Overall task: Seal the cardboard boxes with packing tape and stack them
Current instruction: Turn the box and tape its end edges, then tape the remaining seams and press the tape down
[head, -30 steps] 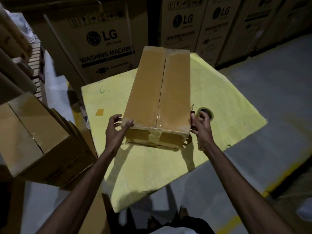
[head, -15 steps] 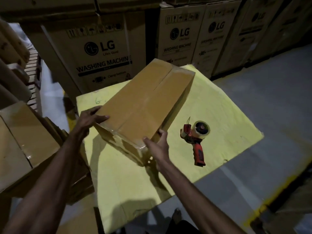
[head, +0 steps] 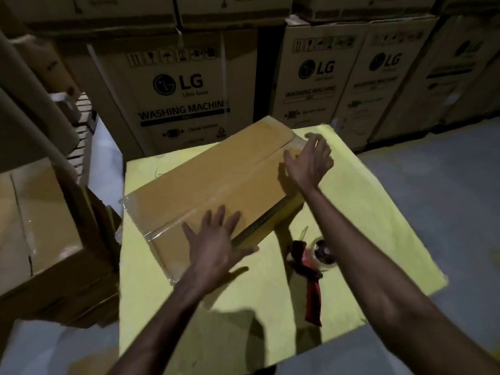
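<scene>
Your box [head: 216, 190] sat skewed on the table [head: 378, 212], left hand [head: 216, 247] spread flat on its near end, right hand [head: 308, 161] open at its far end, so with no real grip it could've slid into the tape gun [head: 311, 263] beside it.

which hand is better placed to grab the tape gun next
Probably the right hand: the tape gun lies right of the box, by that forearm, handle toward the person. The left hand rests flat on the box's near end.
</scene>
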The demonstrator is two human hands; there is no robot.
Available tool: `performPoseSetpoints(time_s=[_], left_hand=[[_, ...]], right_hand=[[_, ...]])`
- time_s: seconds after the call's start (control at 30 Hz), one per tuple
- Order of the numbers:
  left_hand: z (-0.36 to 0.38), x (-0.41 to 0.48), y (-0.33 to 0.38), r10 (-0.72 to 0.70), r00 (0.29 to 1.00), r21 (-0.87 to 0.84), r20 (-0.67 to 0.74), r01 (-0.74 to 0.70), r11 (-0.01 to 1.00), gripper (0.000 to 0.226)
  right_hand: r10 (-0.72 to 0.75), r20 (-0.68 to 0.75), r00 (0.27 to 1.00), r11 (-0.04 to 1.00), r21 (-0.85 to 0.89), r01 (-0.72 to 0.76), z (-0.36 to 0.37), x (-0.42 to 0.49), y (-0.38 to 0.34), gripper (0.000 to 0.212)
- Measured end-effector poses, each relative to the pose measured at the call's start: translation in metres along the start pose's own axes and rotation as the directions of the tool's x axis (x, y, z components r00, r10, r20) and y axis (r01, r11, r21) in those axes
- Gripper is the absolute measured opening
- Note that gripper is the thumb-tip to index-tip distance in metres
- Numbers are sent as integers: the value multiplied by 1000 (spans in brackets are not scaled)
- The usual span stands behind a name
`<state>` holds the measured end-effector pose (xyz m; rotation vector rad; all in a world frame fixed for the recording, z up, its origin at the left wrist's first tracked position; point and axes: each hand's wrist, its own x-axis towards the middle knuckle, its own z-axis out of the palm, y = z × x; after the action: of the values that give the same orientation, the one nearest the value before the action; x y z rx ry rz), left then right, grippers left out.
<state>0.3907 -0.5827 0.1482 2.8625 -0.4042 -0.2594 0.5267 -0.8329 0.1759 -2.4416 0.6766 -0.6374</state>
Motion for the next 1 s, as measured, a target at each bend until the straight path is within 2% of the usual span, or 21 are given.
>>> performPoseSetpoints(time_s=[0.07, 0.13, 0.23, 0.27, 0.33, 0.47, 0.53, 0.63, 0.9, 1.0], left_hand=[[17, 2, 18, -14, 999, 51, -46, 16, 999, 90], [32, 6, 17, -2, 994, 102, -109, 13, 995, 86], [44, 12, -2, 107, 973, 152, -206, -76, 985, 83], [46, 14, -8, 139, 965, 164, -224, -104, 981, 79], [43, 20, -22, 189, 956, 196, -226, -146, 970, 70], [18, 40, -79, 301, 944, 269, -133, -258, 928, 66], [-1, 52, -112, 340, 937, 285, -77, -306, 909, 65], [-24, 62, -150, 326, 945, 302, -23, -304, 903, 65], [-40, 65, -185, 233, 970, 275, -72, -205, 939, 114], [-40, 68, -189, 240, 967, 252, -81, -213, 944, 117]], right_hand=[[-19, 119, 993, 988, -147, 36, -2, 55, 18, 79], [35, 280, 959, 972, -232, 33, 4, 97, 41, 93], [143, 516, 845, 978, -205, -40, 16, 121, 63, 104], [147, 529, 836, 983, -172, -64, 20, 121, 66, 102], [110, 458, 882, 988, -150, -46, 25, 113, 70, 92], [77, 330, 941, 984, -179, -18, 19, 82, 70, 81], [86, 323, 942, 981, -191, -24, 16, 60, 70, 79], [71, 346, 936, 980, -197, -1, 12, 20, 66, 77], [63, 435, 898, 982, -189, 23, -13, -84, 54, 73], [56, 473, 880, 990, -143, 14, -25, -112, 53, 69]])
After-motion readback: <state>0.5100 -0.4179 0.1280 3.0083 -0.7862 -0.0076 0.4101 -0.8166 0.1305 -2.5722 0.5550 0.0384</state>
